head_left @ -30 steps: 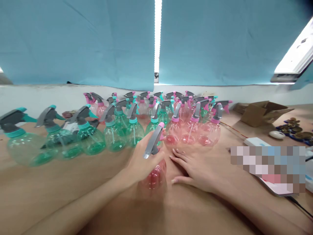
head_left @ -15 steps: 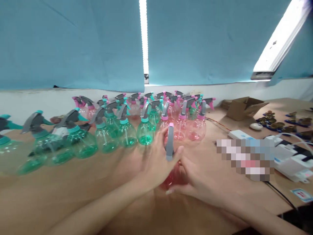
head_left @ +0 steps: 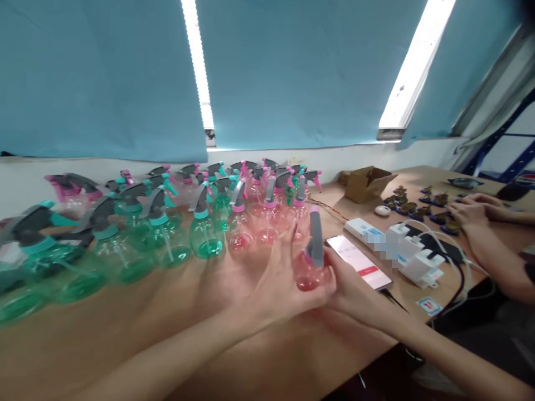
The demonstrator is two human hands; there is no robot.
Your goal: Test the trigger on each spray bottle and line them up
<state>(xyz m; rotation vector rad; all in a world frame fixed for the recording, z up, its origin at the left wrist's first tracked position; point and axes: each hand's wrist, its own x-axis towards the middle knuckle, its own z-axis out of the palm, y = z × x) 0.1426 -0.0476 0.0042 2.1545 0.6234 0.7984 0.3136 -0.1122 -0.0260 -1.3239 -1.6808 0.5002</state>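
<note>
A clear pink spray bottle [head_left: 306, 274] with a grey trigger head stands nearly upright between my two hands. My left hand [head_left: 281, 281] cups its left side and front, with the thumb across the lower body. From the right, my right hand [head_left: 345, 281] wraps the bottle, and part of its fingers is hidden behind it. Just beyond are more pink spray bottles [head_left: 270, 225] with pink collars. Green spray bottles [head_left: 207, 238] with teal collars form a slanting row to the left.
Right of my hands lie a phone [head_left: 359, 262], a white power strip [head_left: 365, 233] with plugged-in chargers [head_left: 418, 262], and a white mouse [head_left: 382, 210]. Behind them sit an open cardboard box [head_left: 368, 185] and several small gold-coloured pieces [head_left: 418, 210]. Another person's hands [head_left: 472, 211] work at far right.
My view has turned to the right, bringing the other person's hands into sight. Both hands have shifted on the pink bottle; my left thumb now lies across its lower body.
</note>
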